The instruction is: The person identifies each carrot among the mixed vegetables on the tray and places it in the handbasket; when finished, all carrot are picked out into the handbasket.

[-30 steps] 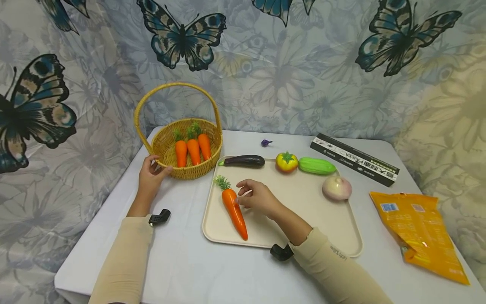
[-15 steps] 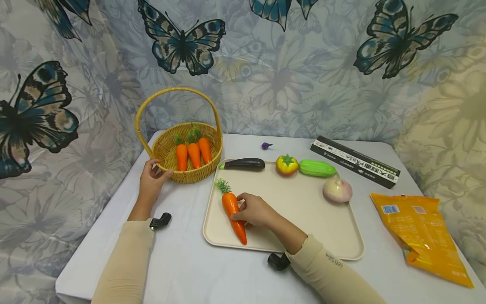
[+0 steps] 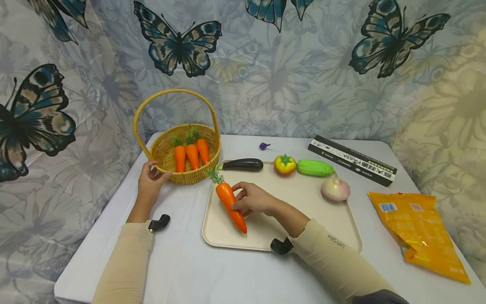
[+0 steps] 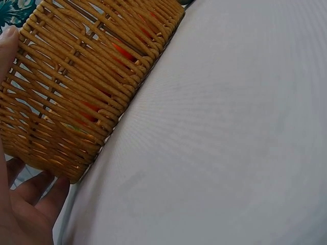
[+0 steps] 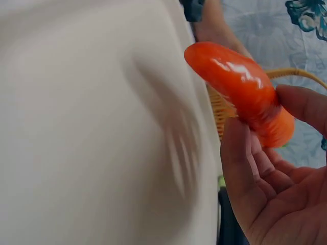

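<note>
My right hand (image 3: pixel 252 199) pinches an orange carrot (image 3: pixel 230 207) between thumb and fingers, raised over the left part of the beige tray (image 3: pixel 265 245). The carrot's leafy green top points toward the basket; in the right wrist view the carrot (image 5: pixel 240 87) hangs clear of the tray, and a shadow falls on the tray. My left hand (image 3: pixel 149 183) holds the near left side of a yellow wicker basket (image 3: pixel 190 176), thumb at the rim. In the left wrist view, fingertips (image 4: pixel 56 196) touch the basket's side. Three carrots (image 3: pixel 192 156) lie inside it, leaves toward the back.
Along the tray's far edge lie an eggplant (image 3: pixel 243 164), a tomato (image 3: pixel 284 164) and a green cucumber-like vegetable (image 3: pixel 315 167). A pinkish-white bulb (image 3: pixel 336 189) sits at its right. Beyond are a small purple item (image 3: pixel 263 146), a black box (image 3: pixel 353 160) and an orange bag (image 3: pixel 419 234).
My right hand has closed on the carrot and lifted it off the tray, slightly up and left toward the basket. The left hand stays at the basket.
</note>
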Demonstrator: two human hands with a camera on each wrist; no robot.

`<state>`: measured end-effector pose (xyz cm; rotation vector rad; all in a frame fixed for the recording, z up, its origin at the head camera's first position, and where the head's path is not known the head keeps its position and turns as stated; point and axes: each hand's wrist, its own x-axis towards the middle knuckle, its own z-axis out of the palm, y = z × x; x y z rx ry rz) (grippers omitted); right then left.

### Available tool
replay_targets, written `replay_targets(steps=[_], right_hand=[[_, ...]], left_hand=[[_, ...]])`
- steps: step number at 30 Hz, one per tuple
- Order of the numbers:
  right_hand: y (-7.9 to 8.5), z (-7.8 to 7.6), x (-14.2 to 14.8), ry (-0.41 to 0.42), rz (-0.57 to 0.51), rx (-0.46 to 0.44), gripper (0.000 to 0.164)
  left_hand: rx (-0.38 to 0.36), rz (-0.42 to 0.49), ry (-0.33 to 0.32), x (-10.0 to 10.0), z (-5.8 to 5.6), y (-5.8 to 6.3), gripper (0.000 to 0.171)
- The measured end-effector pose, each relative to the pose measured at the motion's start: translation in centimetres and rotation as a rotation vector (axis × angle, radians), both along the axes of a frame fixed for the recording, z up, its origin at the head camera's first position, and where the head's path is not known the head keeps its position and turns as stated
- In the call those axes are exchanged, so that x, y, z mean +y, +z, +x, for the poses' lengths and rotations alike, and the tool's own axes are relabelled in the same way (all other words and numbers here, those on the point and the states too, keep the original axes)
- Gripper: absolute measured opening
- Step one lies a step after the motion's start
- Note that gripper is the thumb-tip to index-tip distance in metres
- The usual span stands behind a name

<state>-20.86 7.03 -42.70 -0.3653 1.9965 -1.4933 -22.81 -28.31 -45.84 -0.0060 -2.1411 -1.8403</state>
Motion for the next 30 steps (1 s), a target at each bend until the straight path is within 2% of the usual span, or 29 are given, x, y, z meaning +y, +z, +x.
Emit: replay_targets(steps=[6, 15, 20, 25, 30], right_hand=[[1.2, -1.8, -1.2, -0.009, -0.07, -0.004, 0.053], [2.9, -4.6, -3.8, -0.042, -0.104, 0.092, 0.054], [3.7, -6.3, -5.8, -0.064, -0.114, 0.114, 0.053], [4.9, -8.0, -7.9, -0.063, -0.139, 0.102, 0.053], [5.8, -9.7, -10.1, -0.046, -0.177, 0.066, 0.053]], left_hand=[[0.002, 0.003, 0.003, -0.1, 0.1, -0.2, 0.061], [0.019, -0.003, -0.005, -0.2, -0.1, -0.3, 0.058], [0.044, 0.004, -0.015, -0.2, -0.2, -0.4, 0.058], [0.062, -0.006, -0.012, -0.2, -0.3, -0.4, 0.057], [0.051, -0.017, -0.005, -0.3, -0.4, -0.3, 0.062]])
